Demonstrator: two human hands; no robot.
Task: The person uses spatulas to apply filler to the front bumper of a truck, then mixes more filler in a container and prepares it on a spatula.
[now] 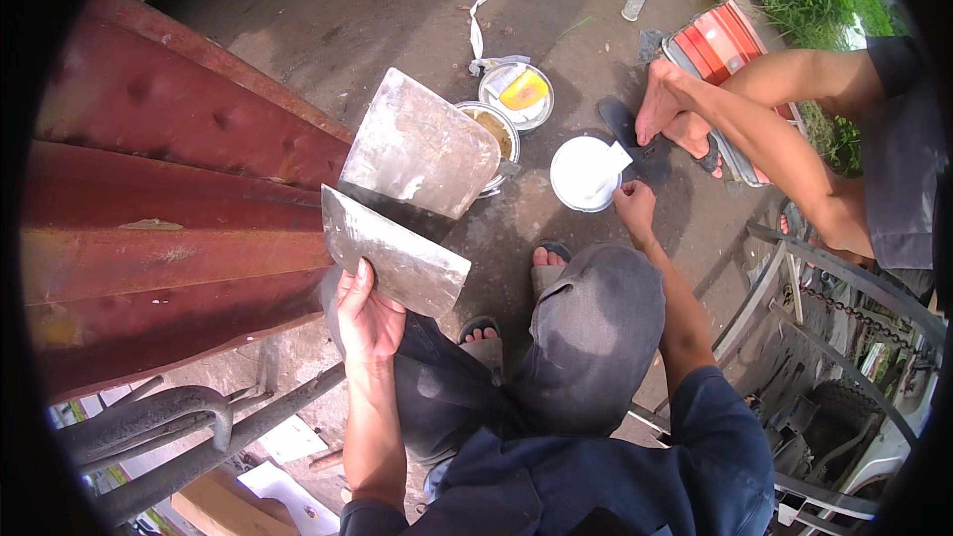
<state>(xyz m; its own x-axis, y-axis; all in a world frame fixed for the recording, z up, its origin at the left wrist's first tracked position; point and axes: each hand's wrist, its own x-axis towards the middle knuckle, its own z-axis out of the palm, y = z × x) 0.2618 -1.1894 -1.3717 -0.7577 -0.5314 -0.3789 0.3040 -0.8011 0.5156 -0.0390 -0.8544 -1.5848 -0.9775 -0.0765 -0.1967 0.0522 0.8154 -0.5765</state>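
Note:
My left hand (368,321) grips the lower edge of a grey, smeared metal plate (397,248), thumb on its upper face. Just beyond it a second grey metal plate (417,144) with rounded corners is propped at a tilt, partly covering an open tin (503,127) of brownish paste. At the near right rim of a round white tub (576,177), my right hand (635,206) has its fingers curled together; what they pinch, if anything, is hidden. A small white flat piece (617,158) lies across the tub's right edge.
A ribbed, dark red metal panel (179,199) fills the left. Behind the tins is a round lid (536,111) with a yellow piece on it. Another person's bare legs (784,129) rest by an orange-red crate (720,45). A metal frame (844,278) stands at right, pipes (199,427) at lower left.

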